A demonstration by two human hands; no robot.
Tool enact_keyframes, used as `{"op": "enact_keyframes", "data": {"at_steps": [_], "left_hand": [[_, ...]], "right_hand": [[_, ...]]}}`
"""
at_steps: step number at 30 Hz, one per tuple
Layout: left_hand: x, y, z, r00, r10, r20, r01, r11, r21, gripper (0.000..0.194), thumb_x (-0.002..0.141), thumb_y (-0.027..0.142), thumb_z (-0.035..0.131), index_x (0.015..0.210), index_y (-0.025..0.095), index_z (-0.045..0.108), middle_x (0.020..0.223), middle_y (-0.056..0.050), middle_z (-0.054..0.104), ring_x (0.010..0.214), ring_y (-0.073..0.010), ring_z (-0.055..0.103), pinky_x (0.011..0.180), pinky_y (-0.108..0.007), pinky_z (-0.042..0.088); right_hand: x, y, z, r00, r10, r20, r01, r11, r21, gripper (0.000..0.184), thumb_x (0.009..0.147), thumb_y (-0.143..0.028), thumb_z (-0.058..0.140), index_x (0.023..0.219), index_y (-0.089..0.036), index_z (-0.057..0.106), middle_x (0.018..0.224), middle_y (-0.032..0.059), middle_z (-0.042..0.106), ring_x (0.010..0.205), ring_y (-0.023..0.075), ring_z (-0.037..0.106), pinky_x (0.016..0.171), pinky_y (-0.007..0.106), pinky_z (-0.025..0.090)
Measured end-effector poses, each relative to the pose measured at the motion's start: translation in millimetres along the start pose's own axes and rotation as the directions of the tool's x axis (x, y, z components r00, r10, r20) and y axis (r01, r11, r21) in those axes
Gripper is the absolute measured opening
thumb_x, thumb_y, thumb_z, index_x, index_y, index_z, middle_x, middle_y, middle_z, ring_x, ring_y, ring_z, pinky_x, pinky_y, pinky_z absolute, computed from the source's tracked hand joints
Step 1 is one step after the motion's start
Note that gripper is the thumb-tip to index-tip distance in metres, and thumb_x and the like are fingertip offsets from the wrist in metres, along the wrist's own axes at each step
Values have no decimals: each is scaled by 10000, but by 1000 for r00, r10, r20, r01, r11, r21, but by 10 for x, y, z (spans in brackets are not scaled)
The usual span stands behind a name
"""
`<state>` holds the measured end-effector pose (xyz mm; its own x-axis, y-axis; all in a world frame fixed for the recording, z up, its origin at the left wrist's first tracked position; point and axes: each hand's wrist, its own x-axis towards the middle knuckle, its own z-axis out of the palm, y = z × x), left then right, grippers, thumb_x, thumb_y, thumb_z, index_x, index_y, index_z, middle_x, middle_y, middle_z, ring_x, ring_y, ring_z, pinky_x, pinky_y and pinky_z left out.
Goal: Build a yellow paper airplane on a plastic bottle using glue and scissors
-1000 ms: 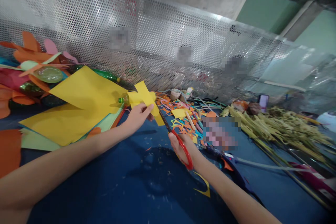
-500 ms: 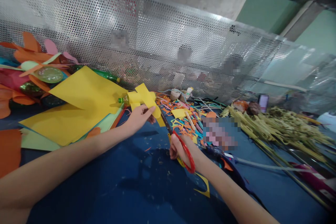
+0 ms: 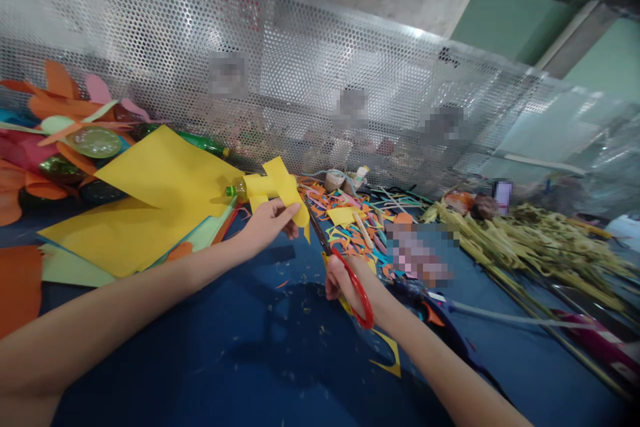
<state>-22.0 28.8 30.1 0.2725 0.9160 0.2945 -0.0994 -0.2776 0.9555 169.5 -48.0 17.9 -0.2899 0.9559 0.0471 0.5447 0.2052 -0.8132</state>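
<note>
Pinched between thumb and fingers of my left hand (image 3: 273, 221) is a strip of yellow paper (image 3: 287, 187) with a rounded lower end. My right hand (image 3: 345, 280) grips a pair of scissors (image 3: 361, 300) with red handles. Their dark blades reach up to the right edge of the paper, where a thin yellow offcut hangs down. Just behind the strip lies a plastic bottle (image 3: 241, 191) with a green cap, its body wrapped in yellow paper. Large yellow sheets (image 3: 175, 177) are spread left of my left hand, over pale green ones.
Colourful paper scraps (image 3: 353, 233) cover the table beyond the scissors. A dark blue glue gun (image 3: 445, 317) lies right of my right wrist. Dried husks (image 3: 530, 240) fill the far right; paper flowers (image 3: 65, 120) stand far left. A perforated metal screen (image 3: 310, 67) borders the back, with people behind it.
The yellow strip has turned more upright in my left hand. The offcut at its edge now hangs as a narrow sliver by the blades. Both hands stay nearly in place.
</note>
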Motion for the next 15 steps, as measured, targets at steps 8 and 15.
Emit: {"op": "enact_keyframes", "data": {"at_steps": [8,15], "left_hand": [[0,15,13,999,-23,-44,23,1000,8,282,786,398,562,672,141,545,479,-8,594,430,-124,569,457,-224,463],[-17,6,16,1000,16,-23,-15,999,38,273,798,398,548,701,144,562,496,-9,601,442,-125,573,465,-224,468]], "right_hand": [[1,-32,9,1000,-6,-12,5,1000,-24,515,818,-608,354,522,-201,462,486,36,586,459,157,581,481,267,474],[-13,-74,-2,1000,-27,-6,26,998,-61,523,819,-607,348,527,-198,494,494,44,593,467,173,597,483,276,480]]}}
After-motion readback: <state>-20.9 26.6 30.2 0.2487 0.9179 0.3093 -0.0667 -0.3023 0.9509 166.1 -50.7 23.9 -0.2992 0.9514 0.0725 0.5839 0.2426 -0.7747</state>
